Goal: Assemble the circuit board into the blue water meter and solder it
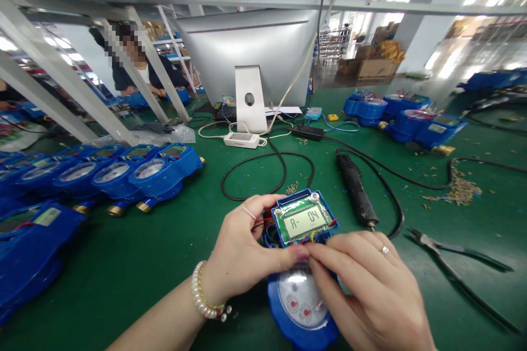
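Note:
A blue water meter [278,299] lies in front of me, its round dial facing up. At its top, a green circuit board with a lit display [307,222] reads "A- 04". My left hand [247,247] grips the board's housing from the left, thumb along the lower edge and fingers behind. My right hand [370,285] is closed at the lower edge of the board, thumb and forefinger pinched near the red and yellow wires [313,237]. What lies between those fingertips, if anything, is hidden. Red and black wires also show beside my left fingers.
A black electric screwdriver [356,189] and cutting pliers [453,263] lie to the right, with scattered screws [459,186] beyond. Several blue meters [164,175] line the left; more [424,120] stand at back right. A monitor [251,60] stands behind looping cables. A person [140,71] is at far left.

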A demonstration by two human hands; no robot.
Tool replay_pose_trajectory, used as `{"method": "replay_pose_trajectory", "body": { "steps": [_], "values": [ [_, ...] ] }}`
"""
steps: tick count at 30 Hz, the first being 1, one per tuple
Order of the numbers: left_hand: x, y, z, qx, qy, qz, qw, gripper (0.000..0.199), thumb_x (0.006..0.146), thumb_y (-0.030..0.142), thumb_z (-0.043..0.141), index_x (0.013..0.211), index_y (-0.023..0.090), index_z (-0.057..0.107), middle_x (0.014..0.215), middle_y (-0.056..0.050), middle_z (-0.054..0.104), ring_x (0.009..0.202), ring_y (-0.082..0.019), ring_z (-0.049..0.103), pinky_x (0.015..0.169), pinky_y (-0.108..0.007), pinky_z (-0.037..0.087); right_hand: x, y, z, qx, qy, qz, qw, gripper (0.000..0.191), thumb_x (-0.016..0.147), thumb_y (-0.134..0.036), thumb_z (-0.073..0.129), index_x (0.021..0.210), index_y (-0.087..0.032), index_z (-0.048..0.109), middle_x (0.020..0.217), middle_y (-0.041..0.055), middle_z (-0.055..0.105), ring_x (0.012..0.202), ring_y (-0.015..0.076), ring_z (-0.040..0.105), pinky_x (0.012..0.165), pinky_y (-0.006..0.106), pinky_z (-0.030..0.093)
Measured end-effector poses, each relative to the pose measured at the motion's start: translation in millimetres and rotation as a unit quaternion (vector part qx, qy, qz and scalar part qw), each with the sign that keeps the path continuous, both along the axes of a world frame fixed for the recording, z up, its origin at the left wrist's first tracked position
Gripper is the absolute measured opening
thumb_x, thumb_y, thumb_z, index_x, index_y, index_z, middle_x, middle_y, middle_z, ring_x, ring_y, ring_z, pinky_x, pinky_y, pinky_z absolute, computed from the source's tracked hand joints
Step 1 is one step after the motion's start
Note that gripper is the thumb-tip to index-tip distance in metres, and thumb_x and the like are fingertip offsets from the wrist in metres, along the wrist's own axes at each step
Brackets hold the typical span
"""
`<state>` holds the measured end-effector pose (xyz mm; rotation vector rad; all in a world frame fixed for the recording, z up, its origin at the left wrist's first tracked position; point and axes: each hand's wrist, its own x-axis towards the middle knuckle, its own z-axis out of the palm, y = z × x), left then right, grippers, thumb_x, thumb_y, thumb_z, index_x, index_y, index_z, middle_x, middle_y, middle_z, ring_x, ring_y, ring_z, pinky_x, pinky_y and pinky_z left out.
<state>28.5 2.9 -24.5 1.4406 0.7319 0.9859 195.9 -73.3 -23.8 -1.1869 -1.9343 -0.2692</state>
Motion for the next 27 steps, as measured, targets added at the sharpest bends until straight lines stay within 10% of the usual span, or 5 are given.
{"method": "replay_pose_trajectory", "body": {
  "steps": [27],
  "values": [
    [0,-2,-11.9,0.095,0.096,0.082,0.987,0.062,0.059,0.031,0.088,0.112,0.019,0.060,0.105,-0.009,0.071,0.093,-0.025,0.070,0.084,-0.036,0.059,-20,-2,-8.6,-0.076,0.175,-0.110,0.975,0.007,0.083,-0.015,0.061,0.079,-0.020,0.059,0.079,-0.0006,0.058,0.074,0.0128,0.056,0.068,0.027,0.043]
  ]
}}
